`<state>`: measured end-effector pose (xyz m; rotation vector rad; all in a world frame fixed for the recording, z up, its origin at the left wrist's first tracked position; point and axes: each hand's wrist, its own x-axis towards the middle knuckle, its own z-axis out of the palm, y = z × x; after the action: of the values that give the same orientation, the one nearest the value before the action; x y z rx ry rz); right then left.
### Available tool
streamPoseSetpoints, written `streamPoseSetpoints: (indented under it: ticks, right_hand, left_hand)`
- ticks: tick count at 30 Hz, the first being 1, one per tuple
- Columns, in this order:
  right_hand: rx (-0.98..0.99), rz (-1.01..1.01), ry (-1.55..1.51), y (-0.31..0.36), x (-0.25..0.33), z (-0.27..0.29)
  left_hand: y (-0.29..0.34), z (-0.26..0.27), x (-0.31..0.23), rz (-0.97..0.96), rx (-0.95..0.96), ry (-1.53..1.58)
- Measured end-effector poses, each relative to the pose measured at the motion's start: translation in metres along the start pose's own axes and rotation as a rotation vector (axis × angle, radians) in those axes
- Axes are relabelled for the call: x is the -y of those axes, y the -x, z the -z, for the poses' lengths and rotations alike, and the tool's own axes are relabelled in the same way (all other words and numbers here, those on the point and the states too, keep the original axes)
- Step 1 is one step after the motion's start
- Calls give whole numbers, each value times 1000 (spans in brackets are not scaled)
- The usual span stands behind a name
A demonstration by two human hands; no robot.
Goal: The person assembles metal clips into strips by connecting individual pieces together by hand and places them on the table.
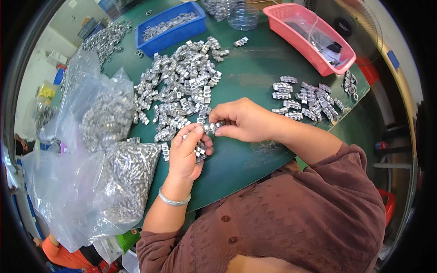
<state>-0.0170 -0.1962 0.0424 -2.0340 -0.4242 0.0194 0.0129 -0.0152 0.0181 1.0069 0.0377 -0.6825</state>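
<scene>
My left hand [183, 154] is closed, palm up, around several small silver metal pieces [200, 152]. Thumb and fingers of my right hand [243, 119] pinch a short joined row of silver metal pieces [213, 127], and the fingertips of my left hand meet its other end. Just beyond both hands spreads a large heap of similar blocky metal pieces [186, 77] on the green table [246, 68]. To the right of my right hand lie joined rows of these pieces [314, 100] in a looser group.
At left stand clear plastic bags [132, 177] full of metal parts, close to my left forearm. A blue bin [170, 32] of small parts and a clear plastic jar [242, 16] sit at the back. A pink basket [314, 50] holding bags stands at the far right.
</scene>
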Motion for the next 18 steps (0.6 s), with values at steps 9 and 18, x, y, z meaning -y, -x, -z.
streamPoseSetpoints:
  ticks: [9, 18]
  right_hand:
    - [-173, -197, 558, 53, -4, 81]
    - [-326, -202, 799, 90, -29, 105]
  left_hand:
    - [2, 4, -2, 60, 145, 78]
    - [-11, 16, -20, 165, 238, 475]
